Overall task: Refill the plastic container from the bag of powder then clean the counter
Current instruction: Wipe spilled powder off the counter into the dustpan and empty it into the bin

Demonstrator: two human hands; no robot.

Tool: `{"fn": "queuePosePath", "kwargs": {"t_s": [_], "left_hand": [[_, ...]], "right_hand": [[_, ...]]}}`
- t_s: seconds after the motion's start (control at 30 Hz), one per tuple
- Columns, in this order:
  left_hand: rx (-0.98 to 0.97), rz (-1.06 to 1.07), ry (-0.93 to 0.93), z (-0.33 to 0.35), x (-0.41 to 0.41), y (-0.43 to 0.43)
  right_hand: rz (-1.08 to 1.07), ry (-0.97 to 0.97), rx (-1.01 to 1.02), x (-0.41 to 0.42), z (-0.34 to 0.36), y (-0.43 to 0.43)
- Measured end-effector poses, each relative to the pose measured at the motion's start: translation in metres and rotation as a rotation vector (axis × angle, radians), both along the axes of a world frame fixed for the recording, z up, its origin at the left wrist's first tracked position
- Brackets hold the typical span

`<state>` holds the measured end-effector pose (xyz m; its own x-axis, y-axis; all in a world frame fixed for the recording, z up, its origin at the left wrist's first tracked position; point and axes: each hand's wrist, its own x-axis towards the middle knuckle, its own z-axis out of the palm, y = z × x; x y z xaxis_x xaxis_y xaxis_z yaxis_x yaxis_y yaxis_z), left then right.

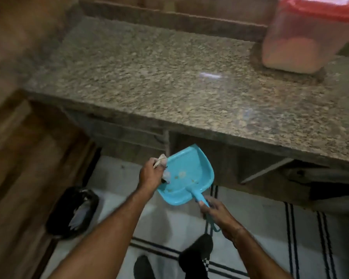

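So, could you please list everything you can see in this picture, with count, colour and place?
Counter: one, speckled brown-grey stone, across the upper half.
Plastic container: one, clear with a red lid and pale powder low inside, on the counter's far right.
Dustpan: one, light blue, a few crumbs in it, held below the counter's front edge.
Cloth: one, pale and crumpled, at the dustpan's left rim.
Bin: one, lined with a black bag, on the floor at lower left.
Rug: one, white with dark stripes, on the floor.
Left hand: one, gripping the cloth.
Right hand: one, gripping the dustpan's handle.
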<state>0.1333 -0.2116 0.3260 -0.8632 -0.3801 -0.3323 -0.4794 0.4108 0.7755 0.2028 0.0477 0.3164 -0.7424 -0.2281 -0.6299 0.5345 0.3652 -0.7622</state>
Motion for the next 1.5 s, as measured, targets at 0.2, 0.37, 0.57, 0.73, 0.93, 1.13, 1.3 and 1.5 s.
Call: {"fn": "queuePosePath", "kwargs": {"t_s": [0.2, 0.37, 0.57, 0.73, 0.93, 1.13, 1.3, 1.5], "left_hand": [[0.035, 0.336, -0.079, -0.015, 0.139, -0.155], [0.014, 0.505, -0.098, -0.014, 0.233, -0.256], [0.143, 0.764, -0.086, -0.041, 0.297, -0.336], [0.318, 0.977, -0.065, -0.079, 0.311, -0.379], [0.311, 1.09, -0.076, -0.139, 0.301, -0.42], [0.346, 1.171, -0.103, -0.243, 0.303, -0.456], [0.308, 1.242, -0.143, -0.318, 0.309, -0.485], [0.436, 1.329, -0.088, -0.343, 0.303, -0.477]], "right_hand": [[0.284, -0.029, 0.036, 0.043, -0.007, -0.136], [0.529, -0.031, 0.064, 0.082, -0.008, -0.249], [0.689, -0.095, 0.135, 0.106, -0.031, -0.352], [0.7, -0.178, 0.228, 0.101, -0.067, -0.421], [0.796, -0.211, 0.273, 0.074, -0.14, -0.503], [0.805, -0.213, 0.342, 0.056, -0.252, -0.601], [0.915, -0.121, 0.429, 0.052, -0.333, -0.659], [0.84, -0.152, 0.513, 0.052, -0.343, -0.641]]}}
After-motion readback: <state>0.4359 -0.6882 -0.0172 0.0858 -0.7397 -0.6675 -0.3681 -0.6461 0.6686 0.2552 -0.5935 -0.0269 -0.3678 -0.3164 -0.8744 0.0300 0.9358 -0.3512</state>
